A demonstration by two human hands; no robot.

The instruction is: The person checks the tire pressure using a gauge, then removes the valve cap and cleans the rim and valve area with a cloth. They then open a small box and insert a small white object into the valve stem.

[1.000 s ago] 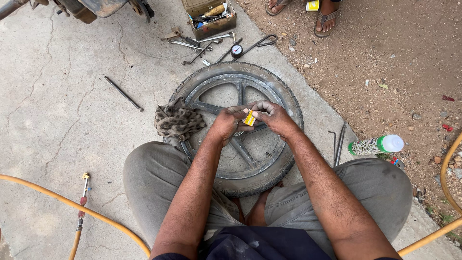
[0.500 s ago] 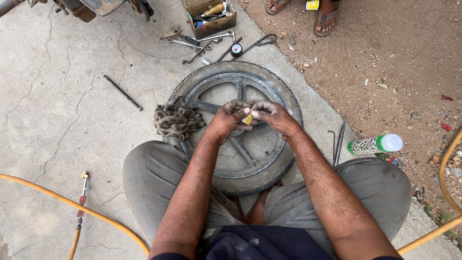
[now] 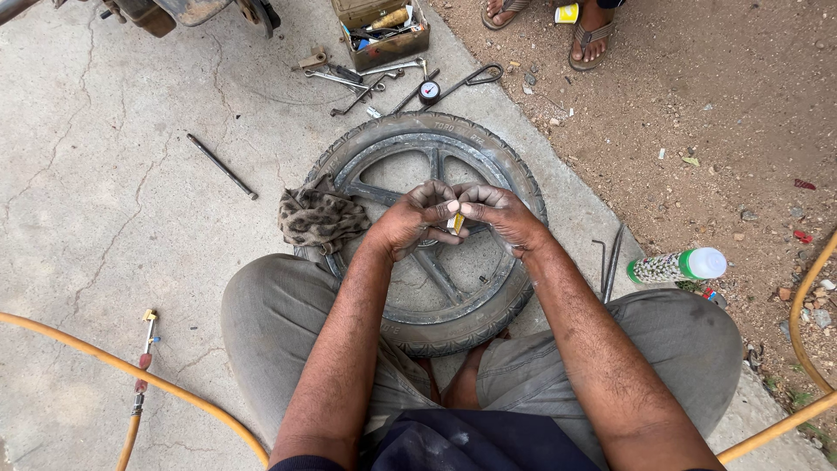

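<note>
Both hands, the left hand [image 3: 410,222] and the right hand [image 3: 501,218], are pinching a small yellow thing [image 3: 456,223] with their fingers over the wheel [image 3: 436,231], which is lying flat on the concrete floor [image 3: 105,201] between the knees.

I see my left hand [image 3: 411,218] and right hand [image 3: 501,214] meet over a spoked wheel [image 3: 436,231] lying flat on concrete, pinching a small yellow piece [image 3: 456,223] between them. A patterned rag [image 3: 321,218] rests on the tyre's left edge.

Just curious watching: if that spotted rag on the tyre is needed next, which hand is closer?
Probably the left hand: the crumpled spotted rag lies on its side of the black spoked wheel. The right hand sits farther away, pinching the small yellow piece.
</note>
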